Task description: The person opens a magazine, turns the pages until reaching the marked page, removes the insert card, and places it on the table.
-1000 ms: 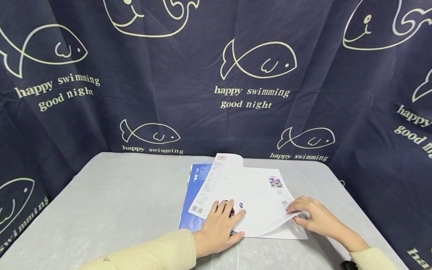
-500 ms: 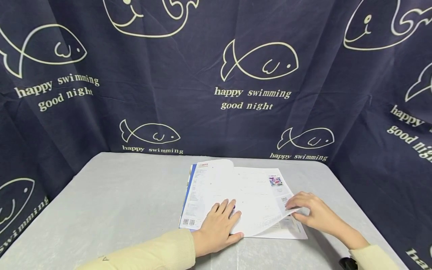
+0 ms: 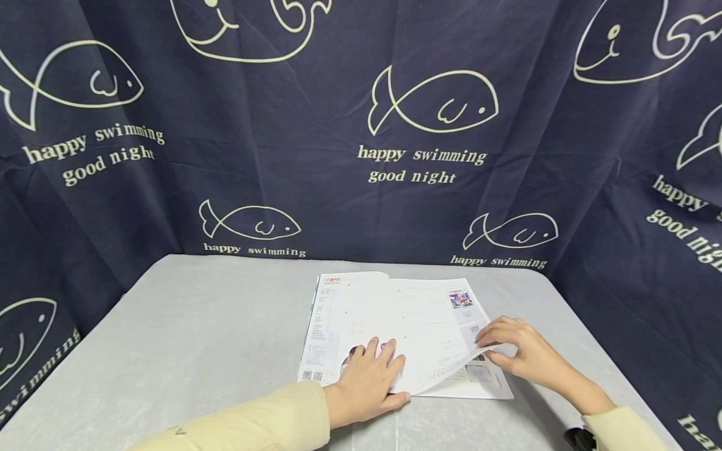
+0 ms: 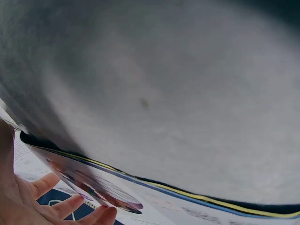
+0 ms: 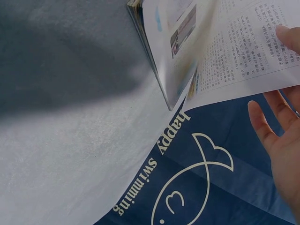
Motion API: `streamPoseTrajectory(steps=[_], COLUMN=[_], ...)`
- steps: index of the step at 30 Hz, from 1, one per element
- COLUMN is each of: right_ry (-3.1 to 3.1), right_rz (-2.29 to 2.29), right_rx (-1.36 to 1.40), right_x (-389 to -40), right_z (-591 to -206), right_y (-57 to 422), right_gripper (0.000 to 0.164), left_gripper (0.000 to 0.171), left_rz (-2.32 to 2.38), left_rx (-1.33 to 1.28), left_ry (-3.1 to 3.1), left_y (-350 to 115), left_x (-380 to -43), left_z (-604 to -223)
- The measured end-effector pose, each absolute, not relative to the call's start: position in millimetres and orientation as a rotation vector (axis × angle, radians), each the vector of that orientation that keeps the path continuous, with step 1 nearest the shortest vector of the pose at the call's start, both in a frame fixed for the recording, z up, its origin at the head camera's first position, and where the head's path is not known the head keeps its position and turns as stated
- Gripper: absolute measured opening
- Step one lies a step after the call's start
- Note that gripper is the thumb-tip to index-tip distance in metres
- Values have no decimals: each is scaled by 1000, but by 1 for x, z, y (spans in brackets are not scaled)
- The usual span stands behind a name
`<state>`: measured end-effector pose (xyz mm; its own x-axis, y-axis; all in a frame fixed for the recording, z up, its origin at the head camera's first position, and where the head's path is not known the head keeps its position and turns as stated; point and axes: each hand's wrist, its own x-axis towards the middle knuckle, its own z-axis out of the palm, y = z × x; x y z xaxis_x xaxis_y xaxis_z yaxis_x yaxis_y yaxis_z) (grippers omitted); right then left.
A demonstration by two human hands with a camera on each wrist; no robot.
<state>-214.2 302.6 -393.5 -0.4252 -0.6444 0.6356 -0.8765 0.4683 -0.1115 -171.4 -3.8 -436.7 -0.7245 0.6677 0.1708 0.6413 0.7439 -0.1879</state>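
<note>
An open magazine [image 3: 417, 307] lies on the table, its left page spread flat. My left hand [image 3: 363, 385] rests on the lower part of the left page, fingers spread over a printed picture that they partly cover. At the lower right corner, my right hand [image 3: 527, 357] pinches a raised page [image 3: 451, 368] between thumb and fingers; more printed pages show beneath it. In the right wrist view the thumb [image 5: 289, 38] lies on the text side of that page, with fingers on the other side. The left wrist view shows the magazine's near edge [image 4: 187, 199] beside the fingers.
A grey cloth-covered table [image 3: 214, 338] extends on both sides of the magazine. Behind it hangs a dark blue curtain [image 3: 327, 156] with fish drawings and lettering. A dark object [image 3: 580, 438] sits at the right sleeve [image 3: 620, 429].
The left page has swung left and settled flat, covering the blue page that showed beneath it. My left hand stays on it, barely shifted. The right hand keeps its corner, slightly higher.
</note>
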Motion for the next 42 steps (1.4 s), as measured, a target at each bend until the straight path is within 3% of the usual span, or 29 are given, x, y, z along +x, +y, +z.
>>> streamPoseTrajectory(steps=[14,42], right_ry=[-2192,-2263], right_rz=[597,535], right_rx=[1236,1039], right_x=[-214,-209], right_z=[-388,-381], right_y=[299,298], right_gripper=[37,40], left_gripper=[69,64], left_rz=[210,223], left_rx=[-998,-934], left_ry=[-2711,-2699], left_y=[6,9], left_x=[-173,-176], left_z=[-436,-437])
